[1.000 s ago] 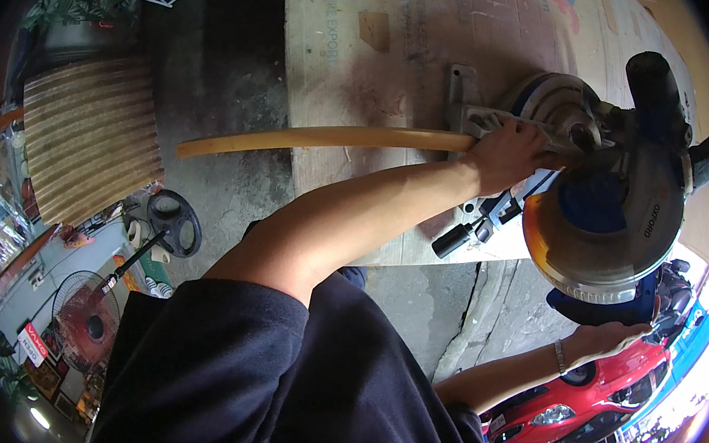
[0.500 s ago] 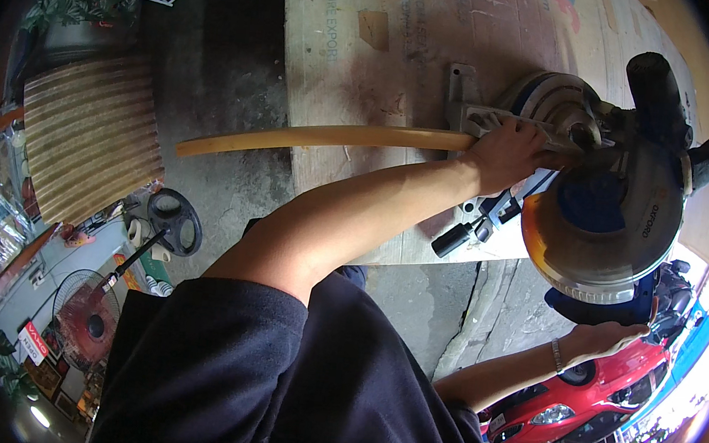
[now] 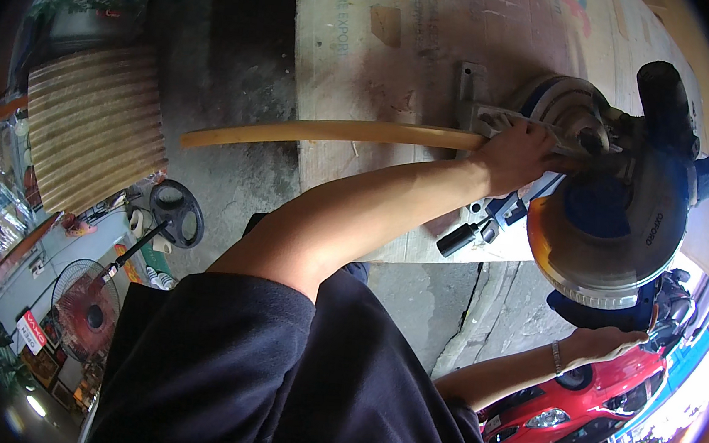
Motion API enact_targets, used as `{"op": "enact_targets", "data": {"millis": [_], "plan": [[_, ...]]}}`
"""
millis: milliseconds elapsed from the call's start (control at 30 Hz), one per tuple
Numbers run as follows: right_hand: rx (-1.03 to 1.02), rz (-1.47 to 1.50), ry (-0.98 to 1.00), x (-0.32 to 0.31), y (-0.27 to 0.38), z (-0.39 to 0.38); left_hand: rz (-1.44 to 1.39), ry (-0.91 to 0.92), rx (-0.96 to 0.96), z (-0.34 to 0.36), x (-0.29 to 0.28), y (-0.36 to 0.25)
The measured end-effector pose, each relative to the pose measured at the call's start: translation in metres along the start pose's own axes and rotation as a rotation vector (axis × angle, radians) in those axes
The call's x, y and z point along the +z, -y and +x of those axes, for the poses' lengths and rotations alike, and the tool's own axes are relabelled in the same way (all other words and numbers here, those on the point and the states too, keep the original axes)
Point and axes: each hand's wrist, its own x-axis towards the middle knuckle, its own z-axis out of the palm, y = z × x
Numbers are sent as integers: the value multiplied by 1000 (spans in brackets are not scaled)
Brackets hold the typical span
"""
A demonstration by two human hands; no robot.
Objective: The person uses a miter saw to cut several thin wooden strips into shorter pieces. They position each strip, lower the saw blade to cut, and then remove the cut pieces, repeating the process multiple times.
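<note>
A long, thin wooden strip [image 3: 337, 131] lies across the base of a miter saw [image 3: 663, 217], its free end reaching left past the table edge. My left hand [image 3: 516, 161] presses it against the saw's metal fence [image 3: 486, 115], fingers bent over the strip. At the lower right, my right hand [image 3: 603, 343] grips the dark saw handle [image 3: 593, 313], with its fingers partly hidden behind. An amber-tinted round guard [image 3: 549, 237] covers the blade, so the cutting edge does not show. A black clamp knob [image 3: 457, 240] sticks out of the base toward me.
The saw stands on a plywood tabletop [image 3: 383, 74] with faded print. On the left are a corrugated sheet [image 3: 95, 126], a pedestal fan [image 3: 89, 309] and its dark base [image 3: 177, 214]. A red car [image 3: 582, 402] is parked at the lower right, beyond the concrete floor [image 3: 414, 305].
The whole view has shifted slightly, moving the table and saw a little to the right in the picture. Both hands keep their places on the strip and the handle.
</note>
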Motion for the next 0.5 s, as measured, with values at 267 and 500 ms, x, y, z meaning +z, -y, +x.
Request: {"op": "enact_targets", "data": {"millis": [267,500], "plan": [[55,-9,-65,15,31,-20,1,8,-8,1,-2,1],[-39,-118,-57,10,20,-14,-23,36,-13,1,-5,0]]}}
